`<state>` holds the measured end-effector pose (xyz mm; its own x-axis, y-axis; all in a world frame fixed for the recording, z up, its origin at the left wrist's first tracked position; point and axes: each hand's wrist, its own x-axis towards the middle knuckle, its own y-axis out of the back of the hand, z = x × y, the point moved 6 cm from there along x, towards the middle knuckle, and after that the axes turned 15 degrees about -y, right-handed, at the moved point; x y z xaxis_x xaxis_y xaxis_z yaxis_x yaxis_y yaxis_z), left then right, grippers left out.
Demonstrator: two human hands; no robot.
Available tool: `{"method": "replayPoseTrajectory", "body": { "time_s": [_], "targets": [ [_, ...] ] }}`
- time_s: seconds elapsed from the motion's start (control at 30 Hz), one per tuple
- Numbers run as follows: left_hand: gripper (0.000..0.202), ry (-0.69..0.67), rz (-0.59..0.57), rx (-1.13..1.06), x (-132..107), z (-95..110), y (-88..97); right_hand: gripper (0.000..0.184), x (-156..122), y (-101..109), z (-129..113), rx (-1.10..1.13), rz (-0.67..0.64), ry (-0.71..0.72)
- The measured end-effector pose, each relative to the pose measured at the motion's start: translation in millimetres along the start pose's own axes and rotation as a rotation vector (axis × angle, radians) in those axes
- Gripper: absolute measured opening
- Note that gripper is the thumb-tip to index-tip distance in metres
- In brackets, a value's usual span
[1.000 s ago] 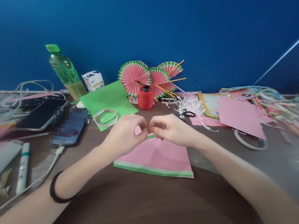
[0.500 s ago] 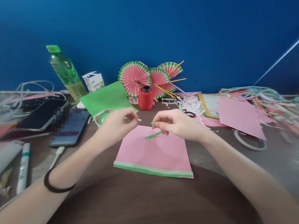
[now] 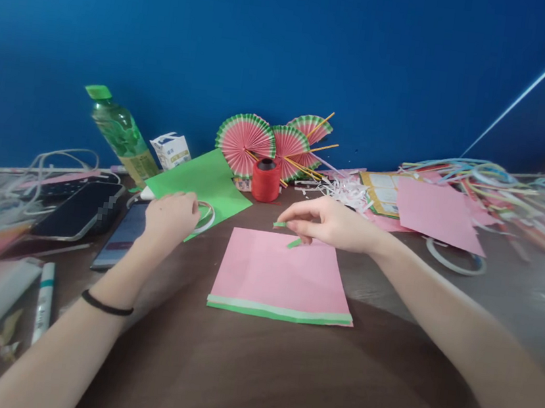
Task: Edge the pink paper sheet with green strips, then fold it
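Observation:
A pink paper sheet with a white and green band along its near edge lies flat on the brown table. My right hand hovers over its far edge, fingers pinched on a thin green paper strip. My left hand is curled at the roll of double-sided tape, which rests on a green paper sheet. Whether it grips the roll is hidden. A black band circles my left wrist.
Behind stand a red thread spool, watermelon paper fans on sticks, a green bottle and a small carton. Phones, cables and a glue stick sit left. Pink paper, coloured strips and another tape ring lie right.
My hands were pinched together over the pink sheet, then pulled apart. The left hand went left to the tape roll. The right hand keeps the green strip.

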<state>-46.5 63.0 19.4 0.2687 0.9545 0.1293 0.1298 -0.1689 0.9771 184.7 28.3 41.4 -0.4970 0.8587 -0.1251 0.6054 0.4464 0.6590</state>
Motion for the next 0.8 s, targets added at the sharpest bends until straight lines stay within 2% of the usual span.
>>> {"method": "replayPoseTrajectory", "body": {
  "time_s": [0.23,0.33,0.4,0.47,0.6,0.7,0.8],
  "targets": [
    [0.025,-0.014,0.054,0.032,-0.7,4.1,7.7,0.027,0.3,-2.5,0.0,0.015,-0.020,-0.021],
    [0.031,-0.023,0.070,-0.043,1.7,11.2,11.5,0.026,-0.2,-3.0,-0.6,0.003,-0.009,-0.011],
    [0.033,-0.061,0.074,-0.195,2.8,21.7,14.2,0.024,-1.5,-4.3,-2.6,-0.006,-0.002,0.007],
    [0.031,-0.122,0.063,-0.456,2.3,37.8,16.2,0.022,-3.4,-6.9,-5.6,-0.018,-0.002,0.026],
    [0.034,-0.279,-0.099,-1.060,-6.2,78.2,13.8,0.017,-7.2,-13.0,-13.0,-0.072,0.016,0.068],
    [0.035,-0.310,-0.237,-1.279,-13.5,93.8,6.6,0.017,-8.5,-16.2,-17.1,-0.129,0.061,0.123],
    [0.028,-0.338,-0.283,-1.398,-15.7,96.7,1.6,0.018,-8.0,-18.3,-17.1,-0.224,0.107,0.150]
  ]
}}
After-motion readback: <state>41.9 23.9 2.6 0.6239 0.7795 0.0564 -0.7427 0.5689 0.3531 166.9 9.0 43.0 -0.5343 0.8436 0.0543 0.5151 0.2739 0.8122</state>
